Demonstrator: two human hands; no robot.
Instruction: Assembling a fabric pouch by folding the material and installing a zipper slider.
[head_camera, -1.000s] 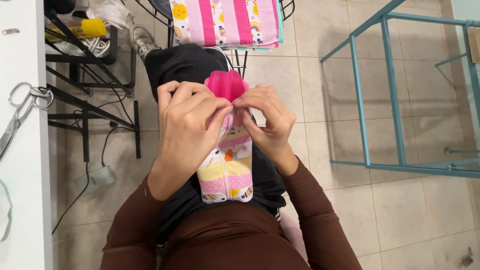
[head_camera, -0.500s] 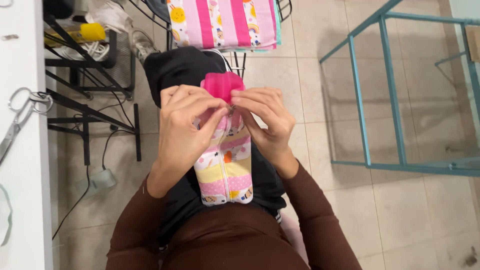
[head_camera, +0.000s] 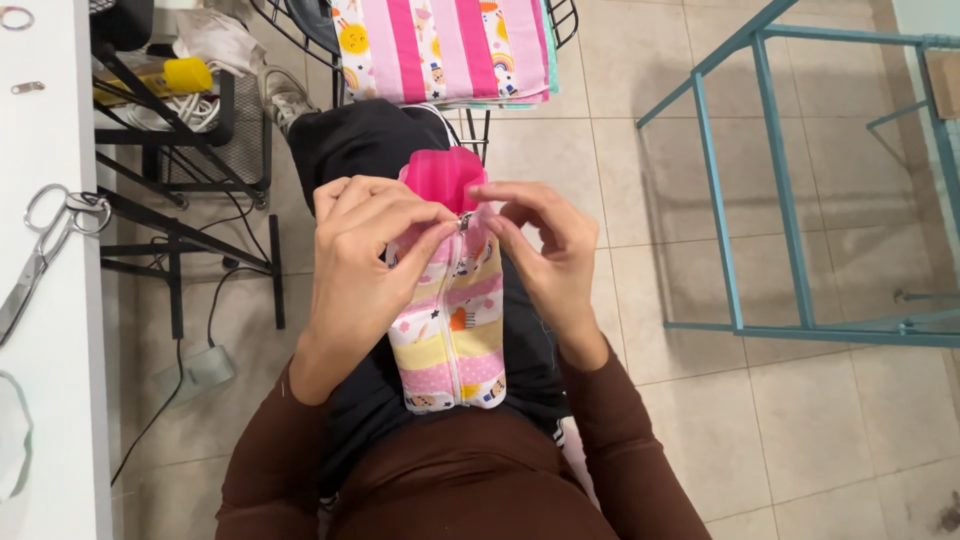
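A small fabric pouch with pink, yellow and white printed stripes lies on my lap, its white zipper running up the middle. Its pink lining shows at the open far end. My left hand grips the pouch's left side near the top, thumb and forefinger at the metal zipper pull. My right hand pinches the fabric on the right side of the zipper, just beside the pull. My lap is covered by black cloth.
A stack of matching striped fabric rests on a wire rack ahead. A white table on the left carries scissors. A foot pedal and cables lie on the tiled floor. A teal metal frame stands at right.
The zipper pull has travelled up the pouch toward the pink end, and both hands moved slightly with it. The pouch now shows more closed zipper below my fingers.
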